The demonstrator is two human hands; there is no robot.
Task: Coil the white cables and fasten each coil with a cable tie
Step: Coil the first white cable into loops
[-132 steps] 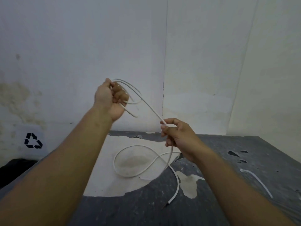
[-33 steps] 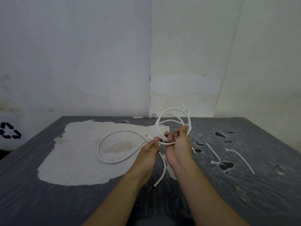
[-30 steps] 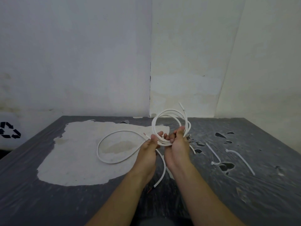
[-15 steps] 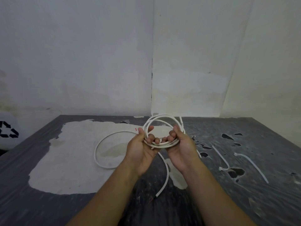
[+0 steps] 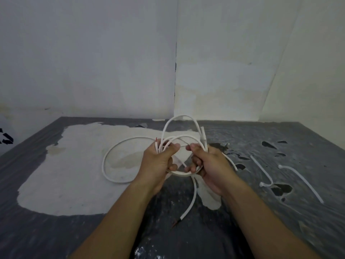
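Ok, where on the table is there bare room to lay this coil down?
The pale patch left of the loose cable loop is bare, as is the dark sheet in front of it. Crowded: the right side, where two cable ties lie, and below the hands, where a cable end trails.

The cable [image 5: 113, 156] is sheathed in white, with red shown at its cut end. Two white cable ties [image 5: 300, 181] are seen. The table [image 5: 56, 230] is coated dark grey, with pale worn patches.
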